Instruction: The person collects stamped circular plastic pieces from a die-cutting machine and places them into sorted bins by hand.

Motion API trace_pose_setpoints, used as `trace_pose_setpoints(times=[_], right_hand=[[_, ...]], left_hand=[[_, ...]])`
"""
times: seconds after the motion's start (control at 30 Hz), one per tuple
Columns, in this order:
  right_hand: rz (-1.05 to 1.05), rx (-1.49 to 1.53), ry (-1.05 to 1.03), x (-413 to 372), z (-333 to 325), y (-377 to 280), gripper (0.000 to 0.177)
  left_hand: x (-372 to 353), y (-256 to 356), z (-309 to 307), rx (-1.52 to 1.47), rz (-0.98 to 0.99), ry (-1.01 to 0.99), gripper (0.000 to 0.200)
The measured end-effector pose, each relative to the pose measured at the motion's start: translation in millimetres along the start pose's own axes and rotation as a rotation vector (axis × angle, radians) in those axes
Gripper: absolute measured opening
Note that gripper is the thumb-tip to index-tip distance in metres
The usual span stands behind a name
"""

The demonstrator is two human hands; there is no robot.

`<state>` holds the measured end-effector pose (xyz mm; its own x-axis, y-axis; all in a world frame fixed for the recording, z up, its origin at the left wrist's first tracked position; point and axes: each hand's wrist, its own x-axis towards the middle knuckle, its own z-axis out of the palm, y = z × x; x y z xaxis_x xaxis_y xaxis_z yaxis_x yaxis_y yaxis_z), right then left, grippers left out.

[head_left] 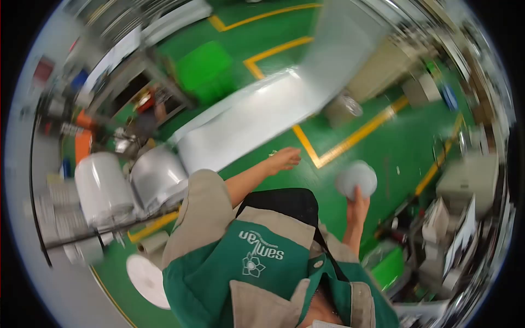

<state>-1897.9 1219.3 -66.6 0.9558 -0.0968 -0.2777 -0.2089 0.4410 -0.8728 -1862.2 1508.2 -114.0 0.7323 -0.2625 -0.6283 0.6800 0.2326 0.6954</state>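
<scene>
My right hand [357, 208] is closed on a round, whitish, cloudy object [356, 179], held out over the green floor. Blur hides whether it is a bowl, a roll or a disc. My left hand [284, 160] reaches forward with loosely bent fingers and appears to hold nothing. It is nearest to a long, shiny silver-white sheet or chute [246, 117], apart from it. A small pale scrap [273, 153] shows by its wrist.
A bright green bin [205, 71] stands beyond the sheet. White rounded containers [104, 188] and a cluttered workbench [136, 82] are on the left. At right are boxes and equipment [467, 180], with a green-lined container [387, 268] below. Yellow lines [361, 134] mark the floor.
</scene>
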Motion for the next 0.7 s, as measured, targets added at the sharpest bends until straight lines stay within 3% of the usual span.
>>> trace_pose_setpoints(times=[0.07, 0.13, 0.2, 0.27, 0.37, 0.47, 0.53, 0.67, 0.7], right_hand=[[0.000, -0.160, 0.021, 28, -20, -38, 0.046], [-0.243, -0.437, 0.019, 46, -18, -90, 0.047], [-0.339, -0.653, 0.004, 75, -41, -118, 0.050], [-0.257, -0.837, 0.010, 102, -59, -149, 0.055], [-0.343, -0.793, -0.084, 172, -104, -163, 0.051], [-0.411, -0.780, 0.010, 265, -169, -191, 0.051], [-0.337, -0.757, 0.148, 317, -214, -226, 0.050], [-0.335, -0.889, 0.238, 417, -323, -333, 0.045], [-0.353, -0.896, 0.250, 431, -337, -373, 0.036]], left_hand=[[35, 28, 91, -0.060, -0.020, -0.253, 0.061], [50, 59, 179, -0.191, -0.121, -0.388, 0.072], [65, 87, 248, -0.388, -0.167, -0.466, 0.073], [112, 98, 289, -0.436, -0.151, -0.416, 0.062], [210, 101, 335, -0.397, -0.101, -0.318, 0.051], [301, 128, 407, -0.404, -0.136, -0.312, 0.043], [365, 151, 476, -0.354, -0.091, -0.259, 0.045], [468, 213, 619, -0.314, -0.390, -0.509, 0.047], [491, 224, 659, -0.332, -0.468, -0.419, 0.037]])
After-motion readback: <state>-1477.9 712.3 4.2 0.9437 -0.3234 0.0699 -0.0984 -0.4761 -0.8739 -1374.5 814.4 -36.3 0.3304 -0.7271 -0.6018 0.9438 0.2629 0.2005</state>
